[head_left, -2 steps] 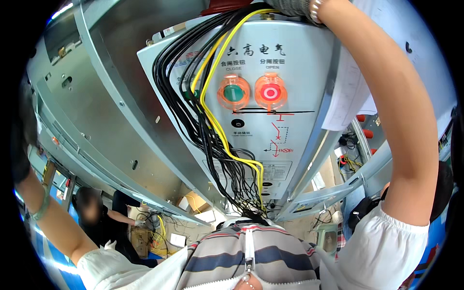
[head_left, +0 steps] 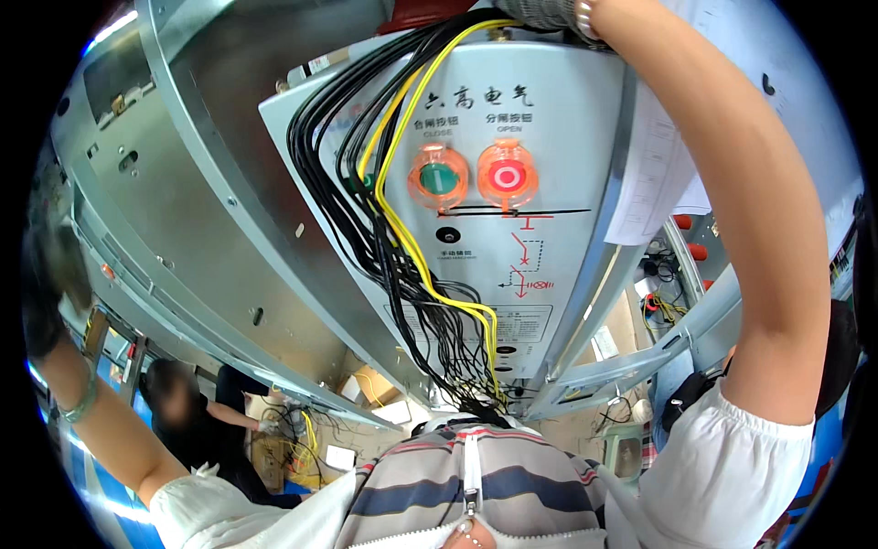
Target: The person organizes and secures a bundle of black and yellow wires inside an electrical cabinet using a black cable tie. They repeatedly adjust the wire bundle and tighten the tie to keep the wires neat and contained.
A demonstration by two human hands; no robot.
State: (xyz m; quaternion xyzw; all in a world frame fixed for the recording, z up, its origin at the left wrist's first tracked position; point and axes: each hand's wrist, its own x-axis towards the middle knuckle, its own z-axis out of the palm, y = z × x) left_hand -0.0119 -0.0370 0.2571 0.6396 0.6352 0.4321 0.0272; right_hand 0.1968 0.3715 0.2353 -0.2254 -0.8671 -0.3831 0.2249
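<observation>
My right hand, in a grey knit glove, reaches to the top edge of a light grey switchgear panel. It lies beside the upper end of a bundle of black wires and yellow wires; its fingers are cut off by the picture's edge. The bundle drapes down the panel's front, left of a green push button and a red push button under orange covers. At the far left my left hand, dark-gloved and blurred, is raised beside the metal frame; its fingers cannot be made out.
Metal uprights flank the panel. Paper sheets hang at its right side. A person in black sits low at the left among cables and boxes; another person's dark head shows behind my right arm.
My left hand has shifted slightly at the left edge and shows more of its blurred glove. The view has moved a little; my right hand stays at the panel's top.
</observation>
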